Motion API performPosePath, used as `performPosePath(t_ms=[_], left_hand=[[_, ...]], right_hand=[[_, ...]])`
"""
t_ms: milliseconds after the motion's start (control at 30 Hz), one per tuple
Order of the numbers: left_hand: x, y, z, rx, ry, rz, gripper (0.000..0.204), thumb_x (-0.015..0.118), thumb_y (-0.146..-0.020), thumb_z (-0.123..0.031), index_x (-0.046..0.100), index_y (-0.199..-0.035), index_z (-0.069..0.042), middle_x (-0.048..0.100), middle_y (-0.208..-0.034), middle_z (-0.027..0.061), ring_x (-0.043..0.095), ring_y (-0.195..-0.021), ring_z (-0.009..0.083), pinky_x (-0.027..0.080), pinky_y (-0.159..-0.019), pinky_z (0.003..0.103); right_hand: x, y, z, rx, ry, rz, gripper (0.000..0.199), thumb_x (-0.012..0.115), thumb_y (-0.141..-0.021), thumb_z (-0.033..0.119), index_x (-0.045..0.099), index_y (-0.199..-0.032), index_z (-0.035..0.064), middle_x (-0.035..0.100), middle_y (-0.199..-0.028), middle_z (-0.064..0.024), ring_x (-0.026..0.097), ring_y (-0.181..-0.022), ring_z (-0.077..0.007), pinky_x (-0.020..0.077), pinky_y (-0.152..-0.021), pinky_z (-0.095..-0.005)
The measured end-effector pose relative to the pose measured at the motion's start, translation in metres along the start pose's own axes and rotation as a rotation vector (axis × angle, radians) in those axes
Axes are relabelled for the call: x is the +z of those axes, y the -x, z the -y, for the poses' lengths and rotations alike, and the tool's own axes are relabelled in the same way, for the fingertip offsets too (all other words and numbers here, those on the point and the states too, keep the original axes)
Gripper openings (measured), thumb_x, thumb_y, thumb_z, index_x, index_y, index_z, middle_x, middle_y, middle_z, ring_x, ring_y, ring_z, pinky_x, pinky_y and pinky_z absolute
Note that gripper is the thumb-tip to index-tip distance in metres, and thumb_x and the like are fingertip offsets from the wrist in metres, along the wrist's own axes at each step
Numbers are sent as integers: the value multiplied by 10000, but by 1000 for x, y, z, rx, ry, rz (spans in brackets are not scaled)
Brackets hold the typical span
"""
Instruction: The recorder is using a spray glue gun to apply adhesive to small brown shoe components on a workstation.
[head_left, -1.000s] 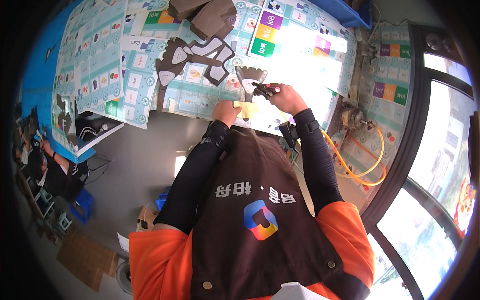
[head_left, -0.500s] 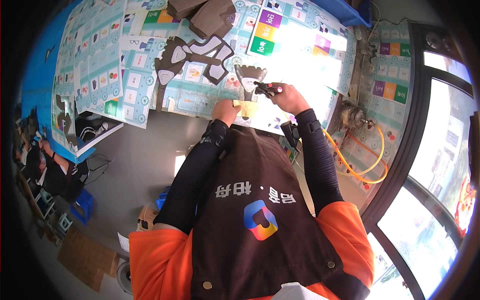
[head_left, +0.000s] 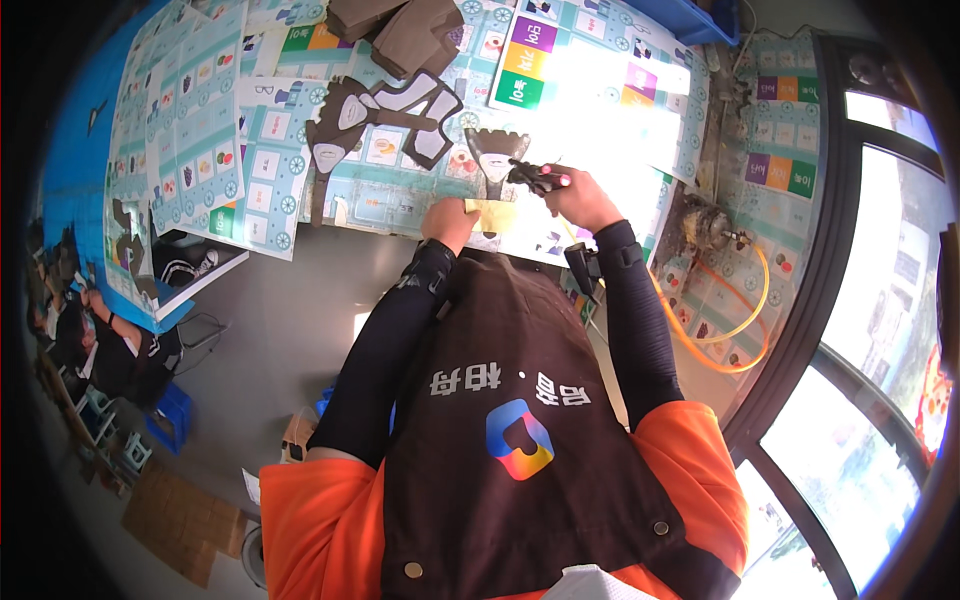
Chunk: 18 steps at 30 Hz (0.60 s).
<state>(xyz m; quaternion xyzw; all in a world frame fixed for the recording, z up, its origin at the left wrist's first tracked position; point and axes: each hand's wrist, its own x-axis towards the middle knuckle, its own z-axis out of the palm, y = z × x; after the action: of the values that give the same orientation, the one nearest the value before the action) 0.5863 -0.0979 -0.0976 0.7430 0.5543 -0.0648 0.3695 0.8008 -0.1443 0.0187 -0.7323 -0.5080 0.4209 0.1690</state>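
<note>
My right hand (head_left: 580, 198) grips a dark tool with a red tip (head_left: 540, 176) at the lower edge of a grey cardboard cut-out with a jagged top (head_left: 495, 157). My left hand (head_left: 449, 222) rests flat on a pale yellow piece (head_left: 492, 216) lying on the printed sheets of the table (head_left: 400, 205). Both forearms wear black sleeves. The yellow piece sits between the two hands.
Dark cardboard cut-outs with white patches (head_left: 385, 118) lie further up the table. Brown cardboard pieces (head_left: 405, 30) sit at the top. An orange hose (head_left: 735, 310) coils at the right by a window frame. A person sits low at the far left (head_left: 85, 330).
The grey jagged cut-out has shifted slightly left and up under the tool. Both hands stay nearly where they were.
</note>
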Motion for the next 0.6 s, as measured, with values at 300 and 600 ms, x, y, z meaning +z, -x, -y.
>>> performPosePath(t_ms=[300, 600], left_hand=[[-132, 6, 70, -151, -206, -271, 314, 664, -766, -335, 624, -855, -36, 639, -846, 174, 606, -816, 352, 473, -680, 442], [3, 35, -40, 113, -309, -160, 514, 706, -693, -443, 586, -866, 26, 594, -911, 182, 572, -879, 340, 454, -783, 422]], right_hand=[[-13, 69, -101, 348, 79, -447, 276, 481, -772, 31, 449, -1046, 15, 581, -873, -257, 552, -838, -458, 452, -742, -467], [15, 93, -156, 561, 320, -625, 653, 586, -662, 37, 363, -1272, -31, 375, -1259, -249, 338, -1198, -397, 308, -1020, -426]])
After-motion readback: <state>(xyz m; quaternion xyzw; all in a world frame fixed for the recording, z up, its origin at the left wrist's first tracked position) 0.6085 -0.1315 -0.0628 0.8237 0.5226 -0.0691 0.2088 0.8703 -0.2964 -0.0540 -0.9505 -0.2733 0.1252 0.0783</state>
